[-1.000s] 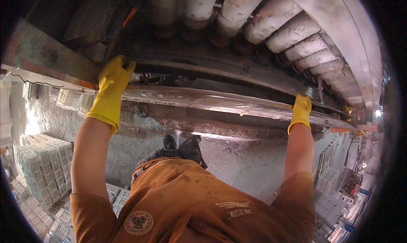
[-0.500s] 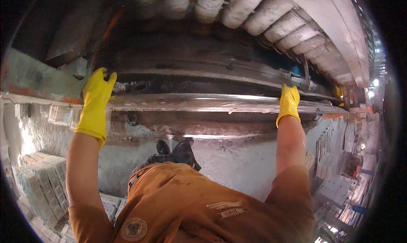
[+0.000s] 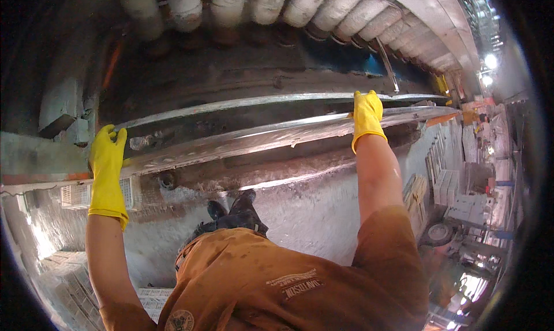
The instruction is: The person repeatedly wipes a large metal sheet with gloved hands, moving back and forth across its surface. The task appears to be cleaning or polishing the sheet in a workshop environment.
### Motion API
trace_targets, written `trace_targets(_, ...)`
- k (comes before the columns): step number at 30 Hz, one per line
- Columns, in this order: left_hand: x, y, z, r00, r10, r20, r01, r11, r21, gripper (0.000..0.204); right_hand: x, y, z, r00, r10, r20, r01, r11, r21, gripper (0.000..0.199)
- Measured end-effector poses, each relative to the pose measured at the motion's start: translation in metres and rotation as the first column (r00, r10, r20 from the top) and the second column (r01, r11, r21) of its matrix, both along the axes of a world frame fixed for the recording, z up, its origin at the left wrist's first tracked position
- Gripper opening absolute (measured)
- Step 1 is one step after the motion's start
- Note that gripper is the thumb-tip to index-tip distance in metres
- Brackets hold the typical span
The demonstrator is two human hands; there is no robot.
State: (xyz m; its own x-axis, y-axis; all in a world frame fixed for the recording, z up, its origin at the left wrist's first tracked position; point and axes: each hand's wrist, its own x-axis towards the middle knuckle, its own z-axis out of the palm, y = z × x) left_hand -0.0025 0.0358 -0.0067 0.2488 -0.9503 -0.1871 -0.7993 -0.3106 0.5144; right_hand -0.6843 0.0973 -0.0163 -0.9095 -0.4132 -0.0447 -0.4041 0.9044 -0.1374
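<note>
A long, thin, pale metal strip runs across a dark trough in front of me. My right hand, in a yellow rubber glove, is closed, with its fingers curled over the strip. Its thumb side lies close to the trough's shiny near rim. At the left my other gloved hand, my left hand, reaches over the rim. Its fingers are bent, with a gap between them and the thumb. The strip's left end comes up to these fingertips; no firm hold on it shows.
A row of thick, pale, rounded columns lines the far side. A thin metal rod slants down toward the strip. Pale crates stand below the rim at left. A wheel and stacked items are at right.
The view has turned, so the rim and strip now slope up to the right. My left hand sits lower and farther left in view; my right hand, higher and farther left.
</note>
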Motion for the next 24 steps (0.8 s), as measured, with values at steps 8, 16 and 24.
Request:
trace_targets(8,0.038,-0.008,-0.03,0.969,-0.113,0.217,0.14,0.984,-0.114,0.053,0.009,-0.008,0.002,1.0,-0.007,-0.003,0.007,1.0,-0.001,0.055)
trace_targets(16,0.006,-0.003,-0.004,0.989,-0.073,0.13,0.082,0.995,-0.059,0.056,0.015,-0.001,0.015,0.999,-0.025,-0.026,0.025,1.0,0.012,0.057)
trace_targets(24,0.01,-0.005,-0.009,0.986,-0.08,0.144,0.09,0.994,-0.066,0.056,0.013,-0.002,0.013,1.0,-0.022,-0.019,0.023,0.999,0.028,0.056)
